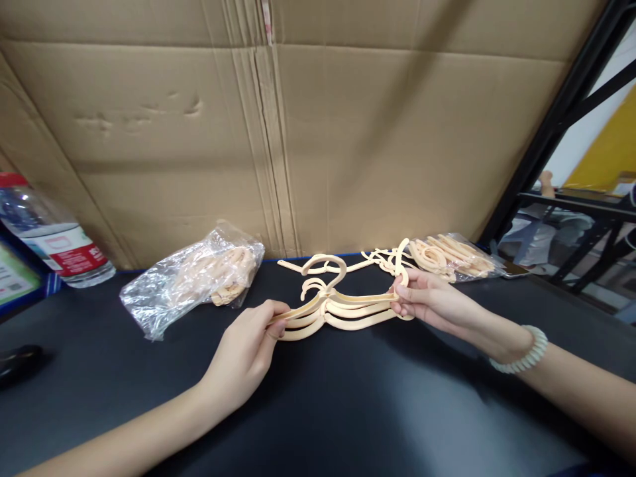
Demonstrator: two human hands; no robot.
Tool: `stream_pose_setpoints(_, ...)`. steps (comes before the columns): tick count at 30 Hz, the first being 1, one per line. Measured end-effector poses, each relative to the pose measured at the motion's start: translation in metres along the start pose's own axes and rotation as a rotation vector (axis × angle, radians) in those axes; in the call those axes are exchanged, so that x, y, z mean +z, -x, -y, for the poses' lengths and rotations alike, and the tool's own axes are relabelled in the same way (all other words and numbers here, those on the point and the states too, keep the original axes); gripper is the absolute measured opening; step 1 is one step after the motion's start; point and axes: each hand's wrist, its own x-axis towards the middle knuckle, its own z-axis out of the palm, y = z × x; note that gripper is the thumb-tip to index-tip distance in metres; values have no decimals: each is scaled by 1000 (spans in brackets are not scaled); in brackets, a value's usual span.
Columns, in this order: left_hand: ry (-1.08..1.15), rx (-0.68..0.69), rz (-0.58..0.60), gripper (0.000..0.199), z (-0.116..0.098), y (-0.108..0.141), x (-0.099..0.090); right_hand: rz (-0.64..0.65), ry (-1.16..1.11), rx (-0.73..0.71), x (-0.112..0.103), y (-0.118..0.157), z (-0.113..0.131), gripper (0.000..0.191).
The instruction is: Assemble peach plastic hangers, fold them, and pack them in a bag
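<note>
Several cream-coloured plastic hangers [352,313] are stacked together above the dark table, their hooks curling upward and to the left. My left hand [248,348] pinches the left ends of the stack between thumb and fingers. At the other end, my right hand [431,301] is closed round the right tips, and a curved cream piece rises by its fingers. Just behind the stack, more cream hanger parts [358,265] lie along the back of the table.
A clear plastic bag [196,271] with cream parts lies back left; another filled bag [460,257] lies back right. A water bottle [59,238] and black mouse [20,363] are at left. Cardboard [372,132] walls the back of the dark table [348,411].
</note>
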Motion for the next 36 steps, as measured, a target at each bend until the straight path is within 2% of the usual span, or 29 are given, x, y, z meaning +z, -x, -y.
stream_pose_setpoints(12,-7,-25,24,25,-3,0,-3,-38,-1,-67,6,2,2,30)
stream_pose_setpoints(17,-60,-55,2,26,-4,-1,-2,-42,-13,-75,4,-2,1,20)
stream_pose_setpoints(20,-95,-83,-31,26,-3,-2,-2,-102,-19,-108,0,-4,2,20)
stream_pose_setpoints(25,-125,-70,-54,26,-3,-3,-4,-210,1,-257,-10,-5,12,17)
stream_pose_setpoints(32,-243,25,-30,20,-6,-2,-6,-464,-8,-377,-26,-12,14,14)
stream_pose_setpoints(36,-280,157,-32,12,-9,0,-5,-488,144,-425,-30,-15,8,20)
